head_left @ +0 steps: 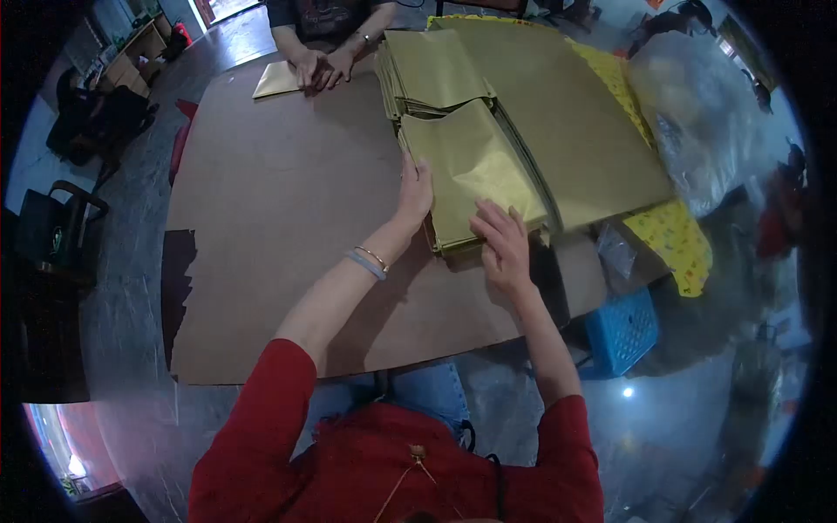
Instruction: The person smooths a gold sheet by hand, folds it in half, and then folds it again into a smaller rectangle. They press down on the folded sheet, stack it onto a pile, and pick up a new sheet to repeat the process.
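Note:
A stack of gold paper sheets (471, 170) lies in front of me on the table, its top sheet creased and shiny. My left hand (416, 190) rests against the stack's left edge, fingers stretched out along the side. At the near right corner, my right hand (504, 242) lies with its fingers extended over the top sheet. Just beyond, a second gold stack (436, 70) touches the far end of this one. The undersides of both hands are hidden.
Brown cardboard (279, 209) covers the table. Across it, a person's hands (324, 68) press on a folded gold sheet (275, 80). To the right are a large gold-brown sheet (575, 122), yellow patterned cloth (676, 244), a clear plastic bag (697, 122) and a blue stool (623, 331).

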Demonstrator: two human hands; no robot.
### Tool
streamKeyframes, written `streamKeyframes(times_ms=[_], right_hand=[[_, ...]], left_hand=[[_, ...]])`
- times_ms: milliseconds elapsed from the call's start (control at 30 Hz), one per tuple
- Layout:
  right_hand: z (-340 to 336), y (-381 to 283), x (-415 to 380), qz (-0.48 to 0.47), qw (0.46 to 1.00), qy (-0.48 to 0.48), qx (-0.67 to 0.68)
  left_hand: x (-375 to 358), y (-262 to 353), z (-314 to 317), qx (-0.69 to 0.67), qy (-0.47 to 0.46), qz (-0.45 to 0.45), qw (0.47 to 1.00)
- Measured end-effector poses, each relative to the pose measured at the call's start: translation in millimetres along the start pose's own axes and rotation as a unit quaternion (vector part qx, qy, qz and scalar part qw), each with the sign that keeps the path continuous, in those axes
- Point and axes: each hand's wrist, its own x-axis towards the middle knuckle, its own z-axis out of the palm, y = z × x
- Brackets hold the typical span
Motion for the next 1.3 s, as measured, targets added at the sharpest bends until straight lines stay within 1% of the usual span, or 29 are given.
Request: streamKeyframes(times_ms=[33,100,167,200,267,300,367,400,433,467,500,533,567,600,667,700,733,767,800,833,867,933,967,1033,1133,1167,1200,1233,1300], right_hand=[[-2.0,0.2,0.2,0.005,0.999,0.054,0.001],[-10.5,4.1,6.9,0.029,0.996,0.08,-0.012],[-18.6,14.0,17.7,0.157,0.976,0.134,-0.062],[-19.9,23.0,18.5,0.16,0.976,0.134,-0.061],[-20.8,47.3,15.2,0.204,0.969,0.06,-0.13],[-17.4,57.2,10.3,0.232,0.969,0.038,-0.079],[-14.2,60.0,3.1,0.246,0.967,0.032,-0.062],[-13.6,62.5,-0.2,0.255,0.966,0.024,-0.043],[-12.3,67.1,-2.8,0.254,0.966,0.03,-0.038],[-17.8,67.6,-4.0,0.261,0.964,0.031,-0.041],[-27.2,64.5,-3.0,0.263,0.962,0.075,-0.002],[-37.6,60.9,-2.6,0.262,0.957,0.119,0.037],[-53.9,64.5,-7.3,0.218,0.965,0.144,0.012],[-68.6,72.5,-13.1,0.223,0.964,0.145,0.009],[-95.8,90.9,-25.6,0.168,0.981,0.06,-0.075],[-104.9,95.7,-30.9,0.176,0.978,0.016,-0.114],[-108.6,99.1,-34.8,0.177,0.977,0.014,-0.116],[-111.0,102.9,-38.5,0.168,0.975,-0.029,-0.142],[-112.0,104.0,-40.3,0.157,0.971,-0.072,-0.167],[-111.5,105.9,-40.8,0.156,0.971,-0.072,-0.167],[-110.1,108.3,-40.0,0.149,0.967,-0.097,-0.183],[-106.5,115.2,-39.4,0.142,0.962,-0.123,-0.197],[-105.7,120.1,-38.3,0.141,0.966,-0.122,-0.179],[-106.2,129.7,-37.2,0.141,0.969,-0.12,-0.162],[-110.3,135.9,-37.5,0.136,0.978,-0.113,-0.113],[-110.8,137.1,-35.9,0.111,0.981,-0.105,-0.119],[-111.4,137.1,-34.7,0.085,0.984,-0.097,-0.123],[-112.3,139.6,-35.4,0.086,0.984,-0.097,-0.124],[-112.2,143.5,-35.7,0.103,0.988,-0.092,-0.07]], left_hand=[[-5.9,13.2,-3.9,-0.022,0.001,-0.018,1.0],[-17.3,37.4,-9.4,-0.066,0.003,-0.054,0.996],[-21.0,37.3,-6.1,-0.085,0.001,-0.075,0.994],[-20.1,28.3,0.1,-0.051,0.023,-0.065,0.996],[-11.3,0.1,10.5,-0.016,0.042,-0.055,0.997],[-3.3,-21.6,16.4,-0.002,0.048,-0.016,0.999],[-5.4,-25.6,13.6,0.01,0.045,0.023,0.999],[-13.5,-1.6,-1.2,-0.02,-0.026,-0.037,0.999],[-14.1,29.7,-5.6,-0.022,-0.042,-0.153,0.987],[-14.3,59.8,-9.7,-0.021,-0.058,-0.273,0.96],[-14.9,91.5,-14.2,-0.016,-0.073,-0.382,0.921],[-15.5,32.1,-10.5,-0.081,-0.069,-0.251,0.962],[-17.3,-1.2,-7.5,-0.147,-0.063,-0.113,0.981],[-29.1,33.2,-15.9,-0.056,-0.039,-0.143,0.987],[-34.4,56.7,-26.8,-0.054,-0.04,-0.152,0.986],[-29.7,56.1,-23.9,-0.03,0.001,-0.089,0.996],[-29.7,54.6,-23.0,-0.032,0.0,-0.09,0.995],[-29.3,53.0,-23.1,0.013,-0.019,0.01,1.0],[-31.9,58.1,-23.6,0.058,-0.037,0.111,0.991],[-37.1,58.3,-14.5,0.118,-0.021,0.172,0.978],[-38.8,61.7,-9.9,0.118,-0.02,0.173,0.978],[-43.5,79.7,-5.0,0.267,-0.212,0.319,0.884],[-45.9,82.7,0.2,0.267,-0.213,0.32,0.884],[-49.4,89.5,10.1,0.306,-0.26,0.37,0.838],[-41.8,100.0,23.4,0.306,-0.307,0.377,0.818],[-36.8,104.4,30.3,0.302,-0.335,0.377,0.809],[-29.9,102.3,38.8,0.289,-0.322,0.412,0.802],[-25.2,110.2,46.1,0.288,-0.323,0.413,0.801],[-14.8,125.9,60.5,0.276,-0.409,0.368,0.788]])
